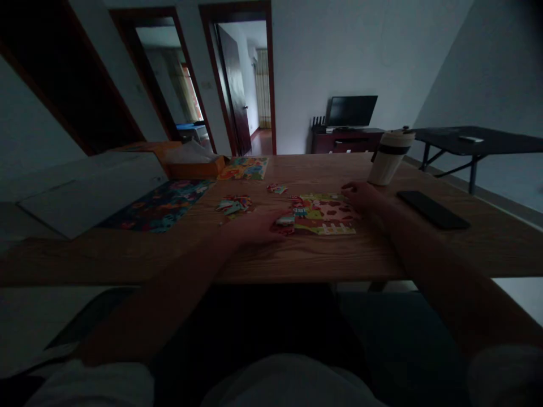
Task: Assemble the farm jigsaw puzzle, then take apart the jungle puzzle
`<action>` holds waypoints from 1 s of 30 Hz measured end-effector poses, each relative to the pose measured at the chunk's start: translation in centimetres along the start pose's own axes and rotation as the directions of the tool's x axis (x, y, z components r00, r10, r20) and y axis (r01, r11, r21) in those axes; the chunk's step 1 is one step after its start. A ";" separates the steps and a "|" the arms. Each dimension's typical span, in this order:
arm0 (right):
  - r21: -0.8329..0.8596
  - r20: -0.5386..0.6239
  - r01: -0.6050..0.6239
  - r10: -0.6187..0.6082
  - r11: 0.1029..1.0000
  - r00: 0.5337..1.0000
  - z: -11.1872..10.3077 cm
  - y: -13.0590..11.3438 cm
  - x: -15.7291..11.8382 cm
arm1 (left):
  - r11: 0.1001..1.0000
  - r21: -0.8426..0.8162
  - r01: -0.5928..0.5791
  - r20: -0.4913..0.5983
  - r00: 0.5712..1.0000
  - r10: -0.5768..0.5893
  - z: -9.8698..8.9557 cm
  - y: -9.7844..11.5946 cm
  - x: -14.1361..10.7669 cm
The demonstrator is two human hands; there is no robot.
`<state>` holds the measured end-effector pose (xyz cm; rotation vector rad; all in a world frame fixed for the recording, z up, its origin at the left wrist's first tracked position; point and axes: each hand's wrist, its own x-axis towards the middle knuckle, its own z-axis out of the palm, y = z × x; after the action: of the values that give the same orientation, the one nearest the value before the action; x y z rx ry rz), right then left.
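While the left hand (262, 226) is down at the left edge of the puzzle (324, 213), fingers bent around the bit there, it's too dim to tell if it's actually gripping anything. Right hand (363, 198) is kinda curled at the far right corner, can't tell if it's pinching a piece either. Puzzle's lying flat on the bench (314, 257), with a heap of pieces (235, 204) off left and a cup (389, 159) over right.
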<state>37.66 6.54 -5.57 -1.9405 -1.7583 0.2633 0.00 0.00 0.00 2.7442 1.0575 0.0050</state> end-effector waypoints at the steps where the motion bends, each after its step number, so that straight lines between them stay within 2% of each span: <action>1: 0.013 0.005 0.009 -0.010 1.000 1.000 0.0 -0.5 -0.2 | 1.000 0.008 -0.005 -0.007 1.000 0.005 0.1 0.0 0.2; 5: 0.089 0.111 0.094 -0.103 0.992 0.988 0.2 -3.0 -1.2 | 1.000 0.002 -0.028 -0.052 0.998 0.028 0.1 0.4 0.5; 11: 0.237 0.203 0.308 -0.357 0.921 0.912 0.7 -7.3 -3.7 | 1.000 -0.026 -0.007 -0.083 0.997 0.005 -0.5 0.4 1.8; 15: 0.418 0.323 0.295 -0.445 0.859 0.835 1.1 -9.4 -5.3 | 1.000 0.017 0.007 -0.158 0.987 -0.004 -1.3 1.1 3.7; 17: 0.506 0.351 0.232 -0.445 0.830 0.824 1.3 -9.8 -5.5 | 0.999 0.050 0.007 -0.247 0.969 0.006 -1.4 1.5 4.7; 19: 0.556 0.337 0.170 -0.407 0.814 0.849 1.2 -9.2 -4.9 | 0.998 0.067 -0.012 -0.344 0.938 0.034 -1.2 1.5 5.5; 21: 0.550 0.277 0.131 -0.328 0.825 0.903 0.9 -7.8 -3.6 | 0.998 0.060 -0.023 -0.432 0.900 0.047 -0.8 0.9 6.1; 23: 0.481 0.173 0.091 -0.196 0.872 0.965 0.4 -5.7 -1.9 | 1.000 0.018 0.002 -0.486 0.874 0.007 -0.2 -0.5 6.5; 24: 0.429 0.099 0.076 -0.130 0.900 0.987 0.3 -4.5 -1.0 | 0.999 -0.018 0.028 -0.492 0.870 -0.033 0.1 -1.3 6.6; 26: 0.285 -0.010 0.016 -0.014 0.958 1.000 0.3 -2.2 0.6 | 0.991 -0.103 0.085 -0.473 0.872 -0.124 0.6 -3.1 6.6; 28: 0.110 -0.025 -0.030 0.033 0.993 0.999 0.7 -0.3 1.7 | 0.977 -0.166 0.133 -0.447 0.873 -0.194 0.9 -4.6 6.7; 30: -0.039 -0.009 -0.010 0.010 0.999 1.000 1.3 0.8 2.2 | 0.969 -0.191 0.154 -0.421 0.879 -0.223 1.1 -5.3 6.7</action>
<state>38.04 9.00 -6.67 -1.9751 -1.7606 0.2254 1.52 8.08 -2.58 2.5448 1.3664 0.6801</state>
